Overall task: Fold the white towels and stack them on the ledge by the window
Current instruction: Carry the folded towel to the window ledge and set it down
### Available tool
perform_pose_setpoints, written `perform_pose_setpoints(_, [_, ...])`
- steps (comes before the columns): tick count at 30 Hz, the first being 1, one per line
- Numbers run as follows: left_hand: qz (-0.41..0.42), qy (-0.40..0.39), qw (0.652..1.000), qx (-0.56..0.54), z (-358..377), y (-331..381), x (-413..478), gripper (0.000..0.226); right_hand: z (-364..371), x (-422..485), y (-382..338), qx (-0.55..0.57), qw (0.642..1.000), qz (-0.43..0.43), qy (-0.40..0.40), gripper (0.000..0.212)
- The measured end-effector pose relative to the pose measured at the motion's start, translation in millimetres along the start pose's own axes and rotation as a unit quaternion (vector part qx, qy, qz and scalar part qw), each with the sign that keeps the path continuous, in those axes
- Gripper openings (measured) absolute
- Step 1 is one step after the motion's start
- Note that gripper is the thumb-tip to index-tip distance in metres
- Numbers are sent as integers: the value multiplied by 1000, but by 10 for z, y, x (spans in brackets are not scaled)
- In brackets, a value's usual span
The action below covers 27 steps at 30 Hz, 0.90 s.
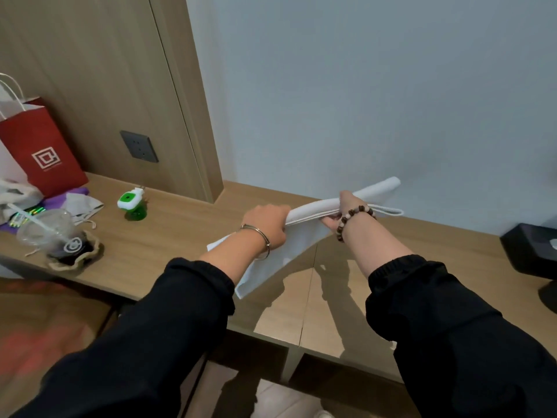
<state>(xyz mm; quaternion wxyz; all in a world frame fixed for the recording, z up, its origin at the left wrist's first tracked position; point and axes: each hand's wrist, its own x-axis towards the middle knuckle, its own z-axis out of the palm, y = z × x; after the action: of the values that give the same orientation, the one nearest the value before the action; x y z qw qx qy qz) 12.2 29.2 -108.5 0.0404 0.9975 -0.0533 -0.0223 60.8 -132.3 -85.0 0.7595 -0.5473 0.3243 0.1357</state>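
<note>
A white towel point(304, 239) is held above the wooden ledge point(180, 233), doubled over along its top edge with the rest hanging down to the lower left. My left hand point(266, 226), a metal bangle on its wrist, grips the top fold at the left. A little to the right, my right hand point(346, 211), with a bead bracelet, grips the same fold. The towel's end sticks out past the right hand toward the pale wall. Both forearms are in black sleeves.
On the ledge's left end stand a red paper bag point(39, 149), a clear plastic cup with a straw point(57, 233), purple and grey cloth items and a green-and-white plug-in device point(132, 203). A black box point(533, 248) sits at the far right. A wall socket point(139, 146) is on the wood panel.
</note>
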Motion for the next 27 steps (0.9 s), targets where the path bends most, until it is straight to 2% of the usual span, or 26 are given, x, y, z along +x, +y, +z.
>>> perform_pose_setpoints(1, [3,-28,1000,-8,-50,4,68,25,-32,-1,-23,19,1000,8,3,25])
perform_pose_setpoints(3, [16,-91,996,-18,-138,14,192,25,-137,42,-36,-103,993,-41,32,30])
perform_pose_setpoints(4, [21,-124,992,-26,-172,15,239,26,-219,99,-47,-213,970,-104,44,36])
perform_pose_setpoints(5, [26,-155,987,-37,-200,15,279,28,-302,148,-48,-323,929,-179,33,47])
perform_pose_setpoints(6, [31,-182,981,-50,-217,12,315,30,-372,189,-38,-441,860,-256,14,61])
perform_pose_setpoints(7, [37,-204,977,-59,-229,10,345,32,-427,211,-20,-554,769,-320,-12,73])
perform_pose_setpoints(9, [50,-234,968,-69,-252,10,391,32,-483,294,26,-730,554,-396,-64,88])
perform_pose_setpoints(10, [55,-248,964,-74,-261,10,409,32,-471,325,32,-771,483,-403,-99,90])
perform_pose_setpoints(11, [60,-259,961,-79,-266,5,422,33,-435,340,38,-788,443,-404,-137,89])
perform_pose_setpoints(12, [63,-267,958,-83,-267,-7,430,33,-390,363,38,-793,423,-405,-170,82])
perform_pose_setpoints(15, [48,-268,957,-97,-256,-170,379,33,-163,422,-12,-796,402,-384,-237,27])
perform_pose_setpoints(16, [35,-263,959,-102,-248,-267,322,32,-52,420,-14,-804,387,-375,-251,17])
perform_pose_setpoints(19, [-13,-241,966,-91,-203,-623,27,33,363,354,106,-815,317,-385,-295,16])
perform_pose_setpoints(23, [-116,-226,966,-44,-76,-1200,-663,36,1035,57,633,-799,229,-402,-385,6])
perform_pose_setpoints(27, [-245,-199,949,2,103,-1836,-1760,28,1676,-499,1327,-763,158,-423,-462,23])
